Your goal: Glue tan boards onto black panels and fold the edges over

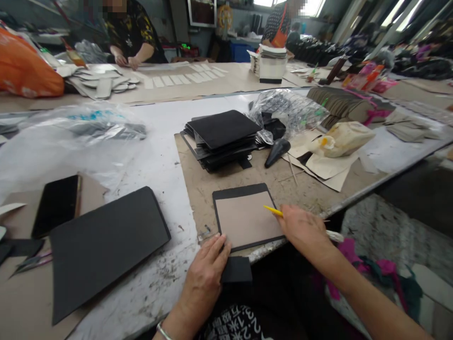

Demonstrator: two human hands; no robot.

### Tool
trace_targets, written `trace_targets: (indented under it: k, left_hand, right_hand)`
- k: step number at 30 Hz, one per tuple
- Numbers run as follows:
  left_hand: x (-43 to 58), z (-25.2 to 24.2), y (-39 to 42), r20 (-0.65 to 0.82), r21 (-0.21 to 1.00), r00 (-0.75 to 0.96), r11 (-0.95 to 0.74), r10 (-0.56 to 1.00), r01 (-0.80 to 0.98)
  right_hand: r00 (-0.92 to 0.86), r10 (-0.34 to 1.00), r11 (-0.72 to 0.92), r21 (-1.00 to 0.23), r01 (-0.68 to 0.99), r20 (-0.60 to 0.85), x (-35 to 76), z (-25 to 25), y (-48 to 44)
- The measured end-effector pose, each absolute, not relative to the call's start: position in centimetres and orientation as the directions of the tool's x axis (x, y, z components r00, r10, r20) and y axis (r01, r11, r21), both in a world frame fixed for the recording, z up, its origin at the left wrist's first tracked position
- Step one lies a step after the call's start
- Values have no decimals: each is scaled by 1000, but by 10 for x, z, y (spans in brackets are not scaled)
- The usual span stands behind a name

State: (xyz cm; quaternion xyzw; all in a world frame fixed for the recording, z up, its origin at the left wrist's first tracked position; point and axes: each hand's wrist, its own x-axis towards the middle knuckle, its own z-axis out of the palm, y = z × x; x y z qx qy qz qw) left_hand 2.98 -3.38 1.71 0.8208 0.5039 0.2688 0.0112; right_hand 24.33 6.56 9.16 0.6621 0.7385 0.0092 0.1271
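Observation:
A beige panel with black edges (247, 218) lies flat on the brown board (193, 189) at the table's near edge. My left hand (208, 264) rests with fingers stretched out on the panel's lower left corner. My right hand (304, 229) is closed around a thin yellow pointed tool (272, 210), its tip over the panel's right side. A thin stick end and a whitish end show behind that hand. A small black piece (237, 270) hangs at the edge beside my left hand. Beyond the panel sits a stack of black panels (222, 130).
At left lie a large black sheet (109, 245), a phone (56, 205) and scissors (33, 262). A dark cone-shaped object (277, 152), a stained yellowish container (348, 138) and clear plastic (286, 108) are at back right. Two people stand across the far table (170, 97).

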Motion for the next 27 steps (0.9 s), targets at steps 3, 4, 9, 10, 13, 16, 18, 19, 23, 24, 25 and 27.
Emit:
trace_targets:
  k: [3, 4, 9, 10, 13, 16, 18, 19, 23, 24, 25, 27]
  left_hand:
    - [28, 13, -34, 424, 300, 357, -501, 832, 812]
    - [27, 11, -35, 425, 300, 362, -507, 829, 808]
    - [25, 5, -35, 453, 291, 370, -526, 811, 799]
    - [25, 5, -36, 454, 289, 371, -528, 810, 799]
    - [26, 5, -36, 450, 285, 375, -528, 811, 800]
    - [26, 5, -37, 442, 287, 374, -523, 816, 802]
    - [27, 6, -37, 435, 286, 374, -519, 819, 806]
    - [27, 6, -36, 433, 284, 373, -517, 821, 807]
    - [28, 8, -35, 451, 275, 362, -513, 816, 813]
    - [29, 9, -35, 462, 274, 356, -512, 812, 814]
    - [29, 9, -34, 470, 277, 346, -509, 812, 815]
    - [30, 10, -34, 483, 302, 319, -497, 815, 813]
  right_hand:
    - [-227, 973, 230, 154, 961, -40, 202, 82, 60]
    - [-289, 957, 287, 142, 948, -4, 187, 76, 58]
    - [-467, 875, 446, 164, 880, 129, 155, 41, 63]
    - [-467, 874, 441, 183, 878, 136, 159, 36, 66]
    - [-435, 891, 401, 223, 889, 131, 184, 29, 75]
    - [-391, 912, 351, 253, 901, 126, 210, 28, 85]
    - [-363, 924, 321, 269, 908, 124, 222, 28, 90]
    - [-351, 928, 308, 276, 911, 124, 227, 28, 92]
    - [-328, 935, 277, 302, 912, 134, 243, 30, 96]
    - [-324, 936, 270, 309, 912, 139, 248, 32, 96]
    - [-320, 937, 262, 316, 912, 144, 253, 36, 95]
    - [-308, 939, 242, 338, 909, 155, 265, 46, 92]
